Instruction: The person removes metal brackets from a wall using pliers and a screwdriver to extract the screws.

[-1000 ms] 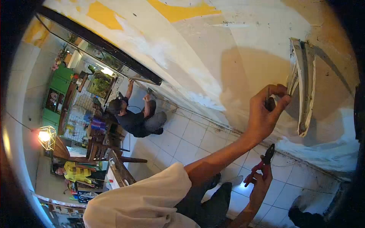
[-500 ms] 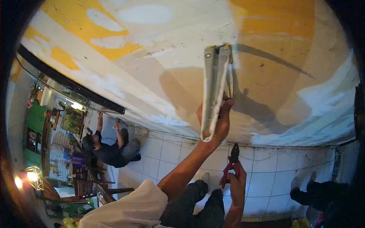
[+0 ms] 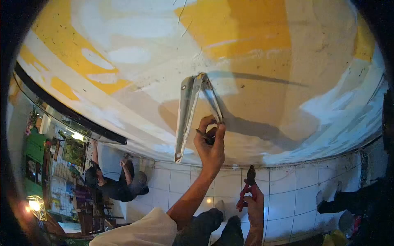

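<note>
Left hand up at the wall bracket, pliers waiting low in the right.

The metal bracket [image 3: 186,119] hung on the patched yellow-and-white wall [image 3: 262,49], its long axis running steeply down from a joint at the top, with a thinner arm [image 3: 213,102] splaying off to the right. The left hand [image 3: 210,143] was raised to that thinner arm's lower end, fingers pinched on it and on a small dark piece I could not make out — clearly the nearer hand. The right hand [image 3: 254,203] sat well below, near the tiled floor [image 3: 283,192], fist closed round the red-handled pliers [image 3: 247,184], nose pointing up toward the bracket but well apart from it. No containers showed. Off to the left, another person [image 3: 117,182] worked low at the same wall.
</note>
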The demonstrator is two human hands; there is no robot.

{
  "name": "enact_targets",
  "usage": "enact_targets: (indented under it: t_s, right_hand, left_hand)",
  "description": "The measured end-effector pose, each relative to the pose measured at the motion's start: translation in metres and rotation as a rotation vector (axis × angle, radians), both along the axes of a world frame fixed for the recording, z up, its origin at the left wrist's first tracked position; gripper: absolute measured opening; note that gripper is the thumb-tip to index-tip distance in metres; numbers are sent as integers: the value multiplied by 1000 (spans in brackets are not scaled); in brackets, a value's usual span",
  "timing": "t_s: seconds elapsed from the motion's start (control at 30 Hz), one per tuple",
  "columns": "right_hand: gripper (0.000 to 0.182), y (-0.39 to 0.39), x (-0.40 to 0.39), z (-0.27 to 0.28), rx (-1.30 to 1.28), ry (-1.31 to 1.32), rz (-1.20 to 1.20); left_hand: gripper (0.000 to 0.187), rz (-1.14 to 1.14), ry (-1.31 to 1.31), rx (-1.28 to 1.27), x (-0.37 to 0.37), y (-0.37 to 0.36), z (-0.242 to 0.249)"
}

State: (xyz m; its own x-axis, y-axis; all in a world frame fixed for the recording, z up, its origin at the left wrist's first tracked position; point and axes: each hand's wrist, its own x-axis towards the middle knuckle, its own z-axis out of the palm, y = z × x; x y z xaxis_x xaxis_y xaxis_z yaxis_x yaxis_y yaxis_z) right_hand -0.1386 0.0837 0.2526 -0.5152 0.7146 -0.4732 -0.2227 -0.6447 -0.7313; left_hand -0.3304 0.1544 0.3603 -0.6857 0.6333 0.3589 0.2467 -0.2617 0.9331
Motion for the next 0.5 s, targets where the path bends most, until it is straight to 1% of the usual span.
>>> enact_targets:
  t_s: [0.1, 0.17, 0.27, 0.4, 0.47, 0.5]
  right_hand:
    - [60, -1, -3, -11, 32, 2, 3]
    - [62, 0, -2, -9, 58, 33, 23]
    - [61, 1, -1, -2, 14, -10, 69]
    - [52, -4, -4, -8, 34, -14, -3]
    - [50, -5, -4, -8, 23, 16, -29]
    - [50, -5, -4, 2, 12, -4, -22]
  left_hand:
    - [19, 30, -82, 6, 5, 2, -3]
    - [20, 69, -35, 72, 8, 9, -9]
    - [21, 96, -90, 129, 12, 14, -17]
    - [22, 90, -186, 139, 16, 15, -12]
    - [23, 97, -97, 108, 13, 13, -6]
    - [25, 100, -53, 92, 12, 12, -4]
